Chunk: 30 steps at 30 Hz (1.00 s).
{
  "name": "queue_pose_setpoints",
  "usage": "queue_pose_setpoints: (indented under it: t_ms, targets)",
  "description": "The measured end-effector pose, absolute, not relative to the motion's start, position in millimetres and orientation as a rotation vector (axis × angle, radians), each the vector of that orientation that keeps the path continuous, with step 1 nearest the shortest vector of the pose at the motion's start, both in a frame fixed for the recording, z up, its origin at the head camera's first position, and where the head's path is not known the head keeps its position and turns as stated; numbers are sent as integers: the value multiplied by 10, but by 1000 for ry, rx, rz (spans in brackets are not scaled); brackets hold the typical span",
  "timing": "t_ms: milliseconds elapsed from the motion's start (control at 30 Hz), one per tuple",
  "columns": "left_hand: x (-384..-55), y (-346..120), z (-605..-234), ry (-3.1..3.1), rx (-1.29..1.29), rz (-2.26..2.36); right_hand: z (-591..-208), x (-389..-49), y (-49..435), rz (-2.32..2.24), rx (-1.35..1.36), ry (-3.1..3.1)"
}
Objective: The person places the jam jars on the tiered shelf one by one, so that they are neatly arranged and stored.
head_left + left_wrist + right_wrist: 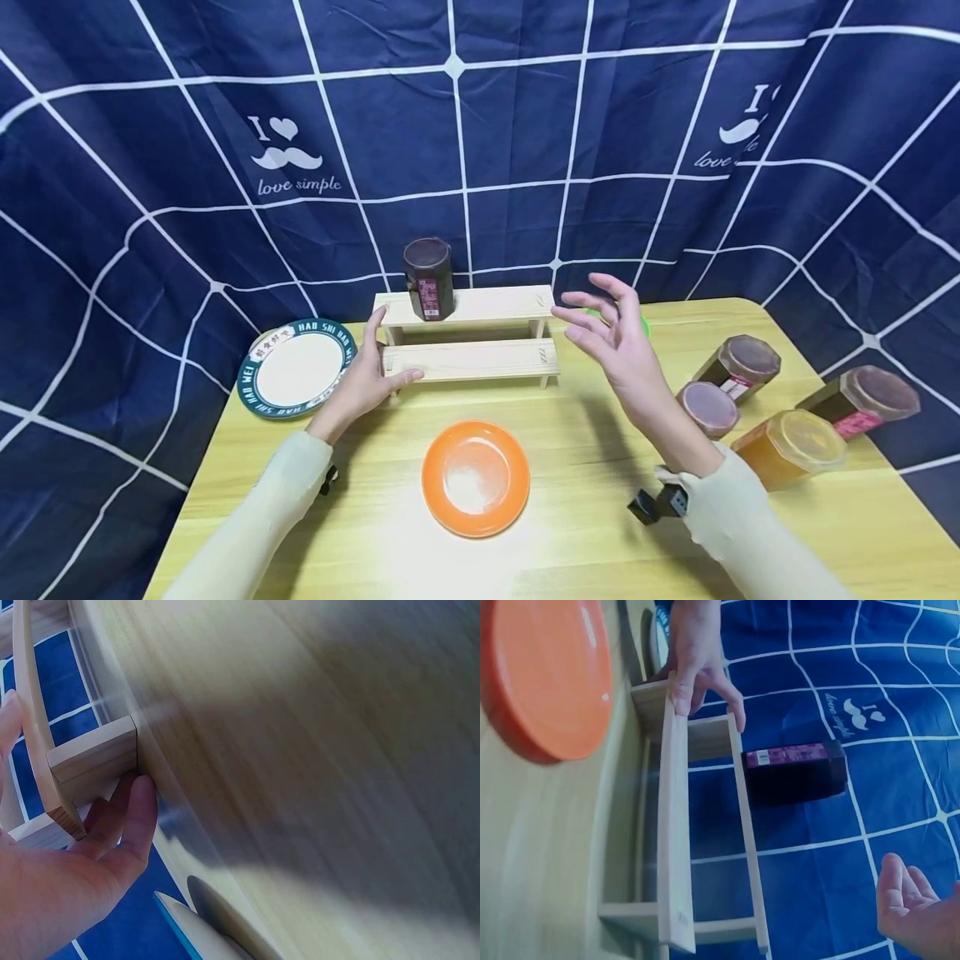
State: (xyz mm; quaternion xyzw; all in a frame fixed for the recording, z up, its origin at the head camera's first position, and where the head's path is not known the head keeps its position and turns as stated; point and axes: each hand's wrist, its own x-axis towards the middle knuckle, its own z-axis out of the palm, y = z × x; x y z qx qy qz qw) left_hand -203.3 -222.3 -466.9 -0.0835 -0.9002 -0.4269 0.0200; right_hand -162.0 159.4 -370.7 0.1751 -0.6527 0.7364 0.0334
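A two-tier wooden shelf rack (480,360) stands near the back of the table. My left hand (362,382) grips its left end, thumb on the lower board and forefinger up at the top board; the other fingers curl around the end in the left wrist view (124,825). On the upper board, left of its middle, stands a dark jar (429,283) with a purple label. My right hand (628,358) hangs in the air by the rack's right end, fingers loosely bent and holding nothing. In the right wrist view a gap shows between the right hand (915,907) and the rack.
An orange plate (517,483) lies in front of the rack. A green-rimmed white plate (258,392) is at the left. Several lidded jars, including an amber one (772,454), stand at the right. Something green (647,327) is mostly hidden behind my right hand. Blue cloth hangs behind.
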Motion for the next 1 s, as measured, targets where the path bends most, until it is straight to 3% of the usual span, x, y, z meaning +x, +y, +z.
queue_pose_setpoints:
  t_ms: [500, 1000]
  targets:
    - [-2046, -2222, -4662, -2816, -238, -1314, -3670, -1210, 2383, 2211, 602, -1823]
    - [-2038, -2202, -4657, -2817, -225, -1334, -4042, -922, 3221, 2126, 869, -1637]
